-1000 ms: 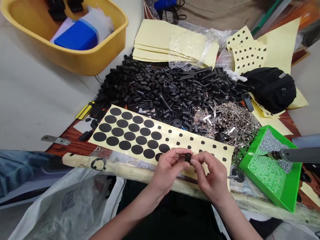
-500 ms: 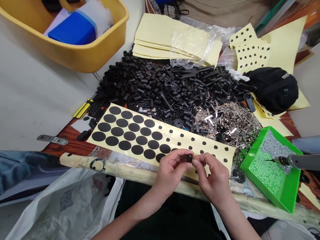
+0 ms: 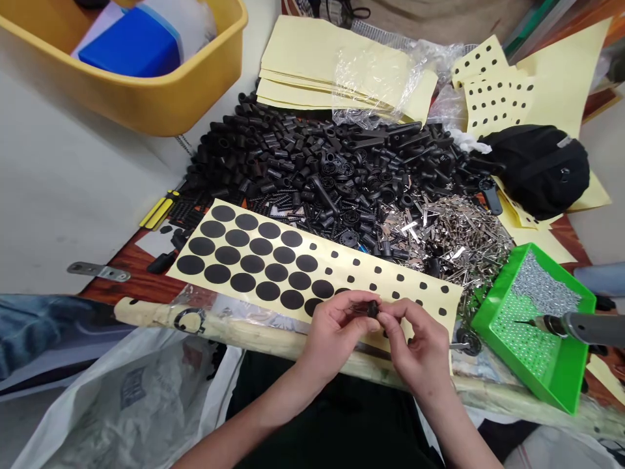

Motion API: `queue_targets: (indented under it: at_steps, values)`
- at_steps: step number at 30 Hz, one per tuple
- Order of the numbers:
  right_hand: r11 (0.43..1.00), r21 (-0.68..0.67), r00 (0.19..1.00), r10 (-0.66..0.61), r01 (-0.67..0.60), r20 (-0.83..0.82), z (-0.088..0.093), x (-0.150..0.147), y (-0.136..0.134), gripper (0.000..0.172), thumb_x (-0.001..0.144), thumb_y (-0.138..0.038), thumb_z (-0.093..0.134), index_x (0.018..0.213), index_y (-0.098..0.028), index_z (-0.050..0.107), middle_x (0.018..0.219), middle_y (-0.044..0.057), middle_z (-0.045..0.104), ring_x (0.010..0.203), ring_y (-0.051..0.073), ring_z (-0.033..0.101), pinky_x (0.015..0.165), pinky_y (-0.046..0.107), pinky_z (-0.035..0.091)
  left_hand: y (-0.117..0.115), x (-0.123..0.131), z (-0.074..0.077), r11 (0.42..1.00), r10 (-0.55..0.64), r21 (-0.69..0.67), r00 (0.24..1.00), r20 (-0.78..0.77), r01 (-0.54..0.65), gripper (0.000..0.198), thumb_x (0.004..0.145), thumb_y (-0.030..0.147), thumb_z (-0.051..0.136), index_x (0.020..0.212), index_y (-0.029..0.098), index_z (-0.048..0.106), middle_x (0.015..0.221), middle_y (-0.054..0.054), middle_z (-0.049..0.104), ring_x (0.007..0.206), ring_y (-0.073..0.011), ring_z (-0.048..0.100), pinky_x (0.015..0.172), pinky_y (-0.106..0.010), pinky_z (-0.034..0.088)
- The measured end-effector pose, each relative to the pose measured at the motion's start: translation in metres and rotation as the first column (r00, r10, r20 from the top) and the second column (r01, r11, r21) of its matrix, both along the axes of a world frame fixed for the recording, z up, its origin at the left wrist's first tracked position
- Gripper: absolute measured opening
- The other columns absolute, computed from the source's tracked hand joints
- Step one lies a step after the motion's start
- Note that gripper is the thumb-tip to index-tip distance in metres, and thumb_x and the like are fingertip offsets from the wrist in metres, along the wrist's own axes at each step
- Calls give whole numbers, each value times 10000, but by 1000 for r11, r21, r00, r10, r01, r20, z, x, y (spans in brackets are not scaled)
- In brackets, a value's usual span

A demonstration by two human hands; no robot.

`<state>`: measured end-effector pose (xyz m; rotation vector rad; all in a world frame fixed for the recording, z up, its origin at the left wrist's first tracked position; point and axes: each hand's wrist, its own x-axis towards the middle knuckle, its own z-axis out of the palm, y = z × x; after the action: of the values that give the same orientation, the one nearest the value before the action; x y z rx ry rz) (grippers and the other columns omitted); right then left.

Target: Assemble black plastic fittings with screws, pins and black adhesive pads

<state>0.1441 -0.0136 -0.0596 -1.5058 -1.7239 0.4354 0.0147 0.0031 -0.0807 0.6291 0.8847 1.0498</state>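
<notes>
Between the fingertips of both hands is a small black plastic part point(image 3: 372, 308), mostly covered by the fingers. My left hand point(image 3: 336, 332) is closed and pinches it from the left. From the right, the thumb and forefinger of my right hand point(image 3: 420, 339) close on the same part. Under and behind the hands lies a yellow sticker sheet point(image 3: 317, 260) with large black round stickers on its left and small black dots on its right. Beyond the sheet are a heap of black plastic parts point(image 3: 293, 150) and a pile of thin metal strips point(image 3: 454, 241).
A green tray point(image 3: 532, 384) of small screws stands at the right, with an electric screwdriver point(image 3: 586, 326) over it. Yellow sheets point(image 3: 317, 52) and a black cap point(image 3: 537, 169) lie at the back. A yellow tub point(image 3: 195, 91) is at upper left, yellow-handled tools point(image 3: 159, 210) below it.
Both hands stay together at the same spot. The black part has tilted slightly between the fingertips. The whole view has shifted a little.
</notes>
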Motion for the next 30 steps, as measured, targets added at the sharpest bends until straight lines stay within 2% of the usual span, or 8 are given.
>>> queue_targets:
  at_steps: [4,8,12,16,20,24,26,30]
  values:
    - [996,-65,996,-61,57,-61,-6,-1,-5,144,845,-181,572,702,-192,575,614,-12,610,547,119,574,514,222,455,0,-1,1,999,-23,26,1000,-15,23,258,661,40,659,869,177,727,845,-1,734,775,-120,678,737,-203,553]
    - [994,-100,993,-44,33,-108,-4,3,-9,155,851,-186,565,697,-188,565,610,-12,595,552,118,567,522,220,450,0,-3,2,995,-53,80,999,-7,53,294,653,11,650,876,181,735,847,3,736,784,-121,682,735,-196,549]
    - [998,-67,1000,11,-13,-28,6,7,-11,169,845,-167,565,678,-187,560,585,-23,571,506,103,525,492,214,402,2,-2,4,993,-119,7,991,70,118,275,629,13,674,838,179,738,826,2,744,782,-121,683,722,-188,547]
    - [996,-87,1000,-31,30,-1,8,4,-13,175,851,-187,554,675,-191,555,546,-35,540,464,96,484,465,211,382,1,-2,4,995,-98,-10,994,43,98,279,635,25,665,855,181,737,826,0,745,772,-123,685,716,-193,550]
    - [986,-160,991,-67,49,-114,0,2,-15,192,859,-214,542,669,-190,542,558,-31,531,486,98,492,470,206,394,1,-3,3,991,-124,40,992,-36,125,283,637,39,664,880,162,741,858,-26,744,777,-149,693,709,-221,559]
    - [973,-230,970,-61,5,-235,-4,3,-14,206,866,-223,544,665,-191,520,547,-42,501,481,91,470,462,197,400,2,-3,4,990,-118,64,991,-57,122,281,625,39,676,872,155,742,850,-32,740,766,-153,689,715,-234,560]
    - [981,-194,978,-36,-5,-205,-3,5,-13,195,868,-206,549,675,-189,532,555,-41,513,488,90,481,468,193,405,2,-3,5,993,-109,43,994,-18,109,277,636,37,669,873,162,738,842,-25,740,766,-145,686,725,-231,557]
    - [1000,5,1000,4,-4,-17,-3,3,-12,129,860,-133,549,744,-188,560,626,-24,578,546,94,543,519,197,427,0,-3,5,997,-70,23,996,57,69,258,677,39,645,880,176,726,877,-19,738,816,-135,680,762,-221,543]
